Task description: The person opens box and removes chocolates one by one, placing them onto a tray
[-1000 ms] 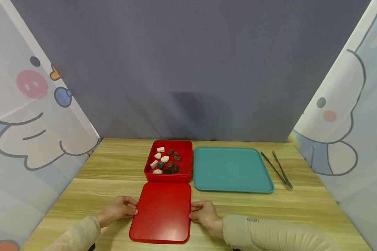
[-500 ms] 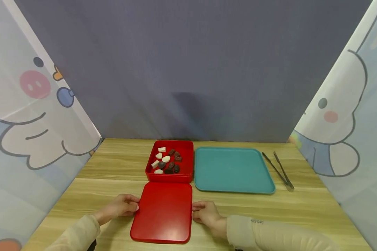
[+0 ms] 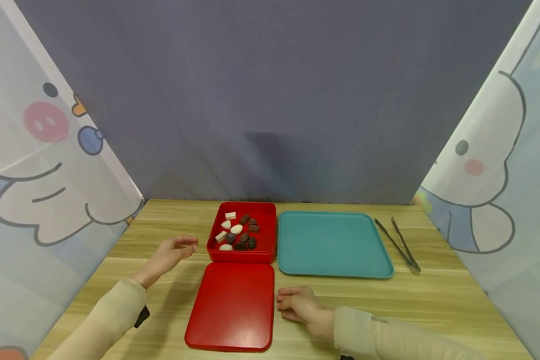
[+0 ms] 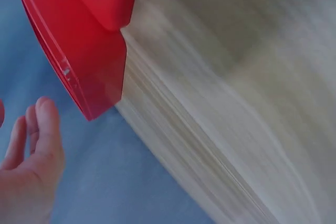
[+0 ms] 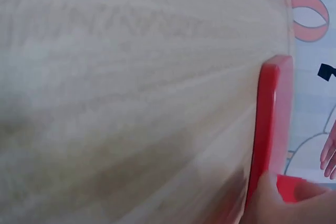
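Observation:
A red box (image 3: pixel 240 256) stands at the back centre with several white and dark chocolates (image 3: pixel 237 229) in it. Flat on the table in front of it lies a red lid (image 3: pixel 234 305). My left hand (image 3: pixel 171 255) is raised to the left of the box, fingers relaxed and holding nothing. In the left wrist view the hand (image 4: pixel 34 161) shows apart from the box's wall (image 4: pixel 100 66). At the lid's right edge is my right hand (image 3: pixel 303 307), its fingers loosely bent beside the rim. The right wrist view has the thumb (image 5: pixel 268 198) close to the lid's side (image 5: pixel 266 124).
A teal tray (image 3: pixel 335 245) lies to the right of the box, close beside it. Farther right rest metal tongs (image 3: pixel 402 247), spread apart. A grey curtain (image 3: pixel 270 110) hangs behind the wooden table (image 3: pixel 414 305), and printed curtains (image 3: pixel 481 150) stand at the sides.
My left hand has left the lid's left edge and moved forward and up to beside the box. The right hand has shifted slightly right, off the lid's edge. The lid lies where it was.

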The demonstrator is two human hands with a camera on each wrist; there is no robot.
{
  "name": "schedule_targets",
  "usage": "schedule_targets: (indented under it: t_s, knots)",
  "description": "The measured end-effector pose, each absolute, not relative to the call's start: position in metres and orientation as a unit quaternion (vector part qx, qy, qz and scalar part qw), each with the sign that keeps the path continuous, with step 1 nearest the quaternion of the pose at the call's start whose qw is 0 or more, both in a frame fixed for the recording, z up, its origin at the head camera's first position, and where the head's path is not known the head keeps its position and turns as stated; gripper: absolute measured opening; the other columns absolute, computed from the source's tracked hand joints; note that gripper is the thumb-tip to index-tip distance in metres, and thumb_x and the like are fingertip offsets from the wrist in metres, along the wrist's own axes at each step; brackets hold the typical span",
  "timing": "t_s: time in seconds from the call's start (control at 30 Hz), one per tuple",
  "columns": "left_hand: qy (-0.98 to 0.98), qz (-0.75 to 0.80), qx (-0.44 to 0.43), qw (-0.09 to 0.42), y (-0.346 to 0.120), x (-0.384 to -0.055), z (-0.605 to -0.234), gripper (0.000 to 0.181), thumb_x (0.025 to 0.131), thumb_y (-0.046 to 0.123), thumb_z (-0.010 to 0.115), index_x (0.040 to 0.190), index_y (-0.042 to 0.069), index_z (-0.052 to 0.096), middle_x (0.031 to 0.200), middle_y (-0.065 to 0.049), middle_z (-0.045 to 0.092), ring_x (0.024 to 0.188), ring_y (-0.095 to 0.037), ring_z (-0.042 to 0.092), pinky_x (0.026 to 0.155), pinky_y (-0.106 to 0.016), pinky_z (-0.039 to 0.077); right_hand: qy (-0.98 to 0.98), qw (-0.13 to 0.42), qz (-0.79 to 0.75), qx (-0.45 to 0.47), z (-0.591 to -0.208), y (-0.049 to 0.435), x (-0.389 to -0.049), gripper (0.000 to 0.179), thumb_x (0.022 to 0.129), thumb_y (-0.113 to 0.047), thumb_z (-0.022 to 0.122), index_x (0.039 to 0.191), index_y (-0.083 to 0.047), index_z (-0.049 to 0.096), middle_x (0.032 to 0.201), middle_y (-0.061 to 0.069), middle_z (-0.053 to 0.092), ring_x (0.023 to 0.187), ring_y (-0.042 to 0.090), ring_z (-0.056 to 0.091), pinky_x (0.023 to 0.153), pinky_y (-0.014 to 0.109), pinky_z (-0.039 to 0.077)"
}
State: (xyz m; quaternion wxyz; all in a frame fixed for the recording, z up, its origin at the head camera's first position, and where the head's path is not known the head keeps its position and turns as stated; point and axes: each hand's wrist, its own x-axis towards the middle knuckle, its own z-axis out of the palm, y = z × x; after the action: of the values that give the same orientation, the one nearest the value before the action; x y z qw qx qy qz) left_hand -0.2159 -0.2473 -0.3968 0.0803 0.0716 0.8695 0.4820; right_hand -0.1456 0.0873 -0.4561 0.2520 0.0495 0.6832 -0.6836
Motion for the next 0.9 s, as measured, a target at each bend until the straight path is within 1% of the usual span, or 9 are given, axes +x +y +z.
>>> schedule_targets:
  t_s: [0.13, 0.23, 0.33, 0.5, 0.67, 0.77, 0.9]
  knots:
    - [0.87, 0.485, 0.064, 0.057, -0.244, -0.231, -0.396, 0.042, 0.094, 0.021, 0.051, 0.131, -0.001, 0.047, 0.131, -0.023, 0.049, 0.116, -0.036, 0.051, 0.094, -0.049, 0.043, 0.677, 0.278, -0.681, 0.026, -0.454, 0.09, -0.147, 0.04, 0.079, 0.004, 0.056, 0.118, 0.014, 0.052, 0.105, 0.012, 0.065, 0.085, 0.014, 0.062, 0.079, 0.035, 0.053]
    - [0.876, 0.477, 0.068, 0.036, -0.242, -0.243, -0.4, 0.04, 0.094, 0.02, 0.05, 0.13, 0.001, 0.048, 0.131, -0.021, 0.051, 0.116, -0.035, 0.052, 0.095, -0.049, 0.043, 0.672, 0.295, -0.68, 0.009, -0.452, 0.093, -0.147, 0.039, 0.081, 0.002, 0.056, 0.118, 0.013, 0.052, 0.104, 0.011, 0.066, 0.084, 0.013, 0.063, 0.08, 0.035, 0.053]
    - [0.876, 0.476, 0.068, 0.027, -0.241, -0.253, -0.406, 0.042, 0.095, 0.02, 0.05, 0.131, 0.0, 0.047, 0.131, -0.022, 0.05, 0.118, -0.035, 0.05, 0.096, -0.048, 0.043, 0.666, 0.308, -0.679, -0.005, -0.45, 0.096, -0.146, 0.04, 0.082, 0.001, 0.057, 0.119, 0.014, 0.052, 0.106, 0.013, 0.065, 0.085, 0.014, 0.063, 0.082, 0.036, 0.052]
    - [0.869, 0.488, 0.062, 0.043, -0.242, -0.264, -0.419, 0.05, 0.095, 0.022, 0.05, 0.138, 0.0, 0.038, 0.138, -0.023, 0.042, 0.126, -0.037, 0.041, 0.1, -0.05, 0.039, 0.663, 0.323, -0.675, -0.024, -0.446, 0.102, -0.144, 0.041, 0.084, -0.003, 0.058, 0.121, 0.014, 0.051, 0.114, 0.019, 0.062, 0.091, 0.015, 0.063, 0.086, 0.036, 0.051]
    - [0.854, 0.51, 0.066, 0.077, -0.239, -0.267, -0.43, 0.056, 0.095, 0.02, 0.05, 0.143, 0.0, 0.028, 0.145, -0.024, 0.03, 0.133, -0.037, 0.029, 0.102, -0.052, 0.034, 0.655, 0.327, -0.68, -0.036, -0.441, 0.108, -0.142, 0.041, 0.084, -0.004, 0.06, 0.12, 0.013, 0.053, 0.113, 0.018, 0.063, 0.092, 0.015, 0.064, 0.087, 0.038, 0.051]
    - [0.843, 0.524, 0.072, 0.092, -0.236, -0.269, -0.433, 0.058, 0.095, 0.016, 0.05, 0.143, -0.002, 0.025, 0.146, -0.024, 0.026, 0.135, -0.038, 0.026, 0.103, -0.051, 0.034, 0.649, 0.329, -0.685, -0.037, -0.437, 0.112, -0.142, 0.041, 0.083, -0.004, 0.061, 0.12, 0.013, 0.053, 0.11, 0.017, 0.065, 0.092, 0.015, 0.064, 0.087, 0.037, 0.051]
    - [0.837, 0.531, 0.082, 0.1, -0.233, -0.273, -0.437, 0.061, 0.093, 0.013, 0.053, 0.143, -0.004, 0.023, 0.146, -0.025, 0.025, 0.134, -0.039, 0.027, 0.104, -0.05, 0.033, 0.637, 0.339, -0.692, -0.032, -0.432, 0.118, -0.142, 0.043, 0.084, -0.005, 0.059, 0.122, 0.013, 0.05, 0.109, 0.014, 0.065, 0.093, 0.015, 0.064, 0.088, 0.037, 0.05]
